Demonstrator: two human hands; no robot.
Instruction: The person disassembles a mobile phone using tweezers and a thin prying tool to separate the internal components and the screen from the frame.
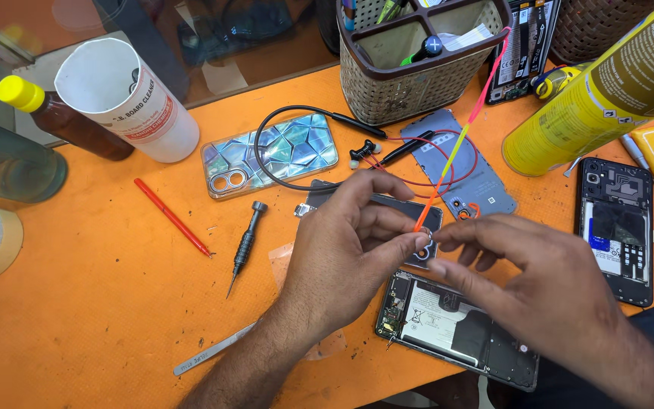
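— Orange and pink, that thin strap (459, 132): who has it?
— Both hands meet at its lower orange end. The left hand (346, 254) pinches a tiny ring-like part (425, 236) between thumb and forefinger; the right hand (546, 284) closes its fingertips on the same spot from the other side.
— Can you make out the part?
— Hardly; it is too small and half covered by fingertips.
— Which way does the strap run?
— Its long axis slants up and right, from the fingers to the brown basket (418, 68), where its pink end hooks over the rim.
— What lies beneath?
— An opened phone (456, 326), partly hidden by the right hand, on the orange mat (100, 303). Left of the hands lie a small screwdriver (245, 244), tip pointing toward the person, and a red pen (172, 217). A yellow spray can (607, 91) is cut off at the upper right.
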